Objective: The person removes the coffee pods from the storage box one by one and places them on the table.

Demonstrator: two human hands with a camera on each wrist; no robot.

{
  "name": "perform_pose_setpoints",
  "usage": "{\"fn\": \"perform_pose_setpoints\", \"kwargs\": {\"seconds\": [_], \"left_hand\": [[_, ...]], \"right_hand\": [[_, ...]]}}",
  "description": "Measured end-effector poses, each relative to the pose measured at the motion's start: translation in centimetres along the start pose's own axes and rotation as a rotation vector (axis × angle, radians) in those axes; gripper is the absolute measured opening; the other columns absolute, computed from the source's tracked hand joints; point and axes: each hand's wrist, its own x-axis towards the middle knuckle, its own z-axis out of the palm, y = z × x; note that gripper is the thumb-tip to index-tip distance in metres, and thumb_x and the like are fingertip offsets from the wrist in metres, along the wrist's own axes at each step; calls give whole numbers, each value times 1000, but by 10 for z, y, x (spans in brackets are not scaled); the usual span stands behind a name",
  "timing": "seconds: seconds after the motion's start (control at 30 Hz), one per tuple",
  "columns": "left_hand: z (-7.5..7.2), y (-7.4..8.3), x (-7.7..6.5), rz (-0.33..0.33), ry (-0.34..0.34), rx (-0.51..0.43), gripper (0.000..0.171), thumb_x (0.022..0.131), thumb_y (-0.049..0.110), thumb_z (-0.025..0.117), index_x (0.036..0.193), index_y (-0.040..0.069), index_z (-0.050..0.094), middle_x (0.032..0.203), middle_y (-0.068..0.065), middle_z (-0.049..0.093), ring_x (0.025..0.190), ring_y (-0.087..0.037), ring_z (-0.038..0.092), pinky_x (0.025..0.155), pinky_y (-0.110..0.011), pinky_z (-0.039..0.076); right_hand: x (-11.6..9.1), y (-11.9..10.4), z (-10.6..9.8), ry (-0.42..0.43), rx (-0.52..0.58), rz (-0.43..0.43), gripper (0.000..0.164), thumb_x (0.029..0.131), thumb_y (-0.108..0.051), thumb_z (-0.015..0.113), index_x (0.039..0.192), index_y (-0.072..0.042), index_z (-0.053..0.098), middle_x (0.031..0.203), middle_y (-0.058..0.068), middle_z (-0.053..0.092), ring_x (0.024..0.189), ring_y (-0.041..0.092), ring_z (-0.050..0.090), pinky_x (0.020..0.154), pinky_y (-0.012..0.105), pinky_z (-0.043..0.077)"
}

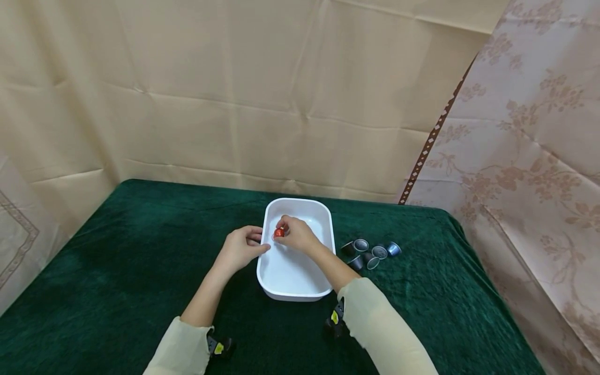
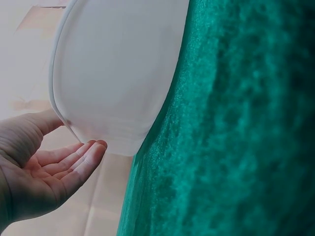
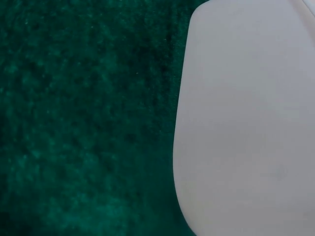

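Observation:
A white rectangular plastic basin (image 1: 295, 276) stands on the green cloth. My left hand (image 1: 239, 250) holds its left rim, with the thumb over the edge and the fingers against the outer wall. The left wrist view shows this hand (image 2: 49, 162) at the basin's side wall (image 2: 118, 64). Over the inside of the basin, near its left wall, my right hand (image 1: 297, 235) pinches a small red coffee capsule (image 1: 278, 233). Only the basin's outer wall (image 3: 246, 123) and cloth appear in the right wrist view; the right hand is out of that frame.
Several dark and blue coffee capsules (image 1: 379, 252) lie in a loose cluster on the green cloth (image 1: 140, 250), just right of the basin. A beige curtain (image 1: 262, 104) hangs behind the table, and a floral one (image 1: 534, 156) hangs at the right.

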Motion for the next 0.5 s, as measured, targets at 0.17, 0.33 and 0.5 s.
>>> {"fn": "perform_pose_setpoints", "kwargs": {"seconds": [0.17, 0.33, 0.5], "left_hand": [[0, 1, 0, 0, 1, 4, 51, 81, 21, 70, 126, 5, 52, 115, -13, 62, 94, -21, 63, 76, -31, 56], [-1, 1, 0, 3, 0, 1, 51, 81, 21, 70, 126, 5, 52, 115, -13, 62, 95, -21, 64, 76, -32, 56], [-1, 1, -1, 4, 1, 3, 50, 81, 21, 70, 126, 6, 52, 115, -13, 62, 95, -21, 64, 76, -31, 56]], "right_hand": [[-1, -1, 1, 0, -9, -19, 24, 82, -16, 71, 101, -9, 57, 86, 6, 61, 75, 15, 53, 67, 22, 45], [-2, -3, 2, 4, -26, -21, 25, 82, -16, 71, 102, -9, 57, 87, 7, 61, 76, 15, 53, 68, 22, 45], [-2, -4, 0, -11, -50, -19, 28, 83, -16, 70, 108, -6, 61, 92, 8, 62, 81, 17, 54, 73, 24, 47]]}}
